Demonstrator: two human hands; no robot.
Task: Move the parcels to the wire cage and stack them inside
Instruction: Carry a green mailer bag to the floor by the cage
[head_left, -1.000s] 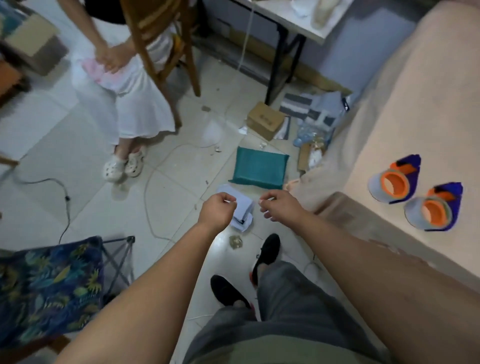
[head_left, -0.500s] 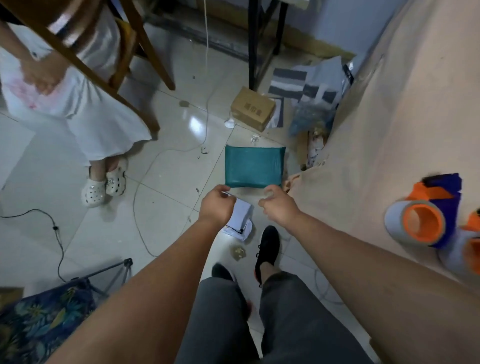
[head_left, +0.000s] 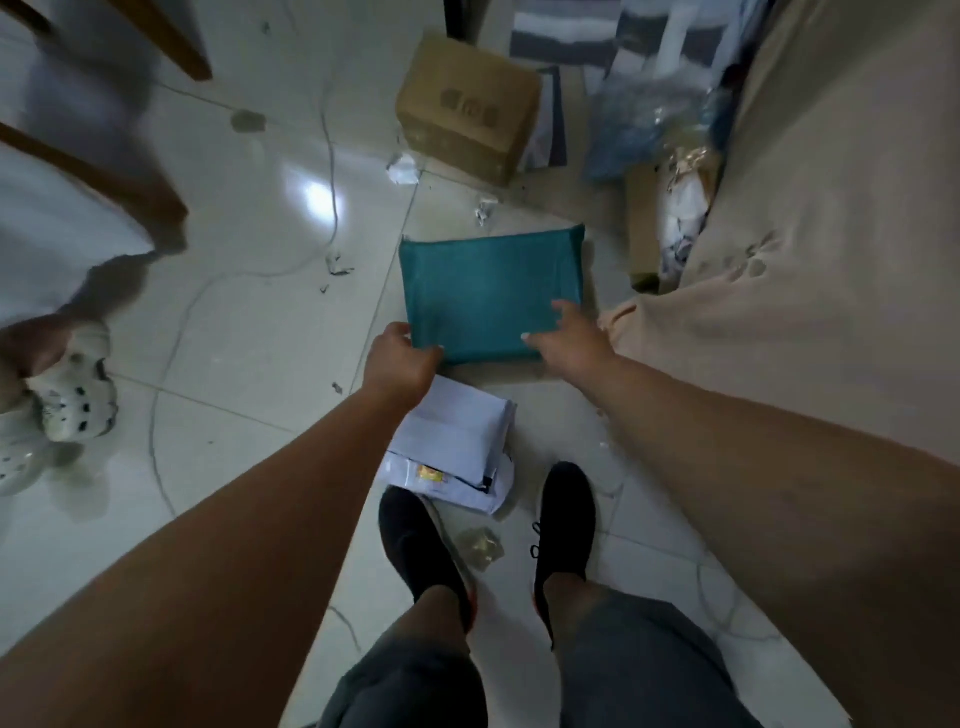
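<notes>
Both hands have dropped from above the white parcel (head_left: 457, 436) to the teal parcel (head_left: 493, 286) lying flat on the tiled floor (head_left: 249, 338). The left hand (head_left: 402, 361) curls its fingers round the near left corner, and the right hand (head_left: 571, 340) rests on the near right edge with fingers spread and thumb out. Both arms reach forward and down, the white parcel under the left wrist; beyond the fingertips stands a closed cardboard box (head_left: 467, 104).

Dim, cool indoor light; one bright glare spot on the glossy floor tiles (head_left: 318, 200). Motion blur smears the upper left and top right, wide-angle bending stretches the edges, shadows stay soft
</notes>
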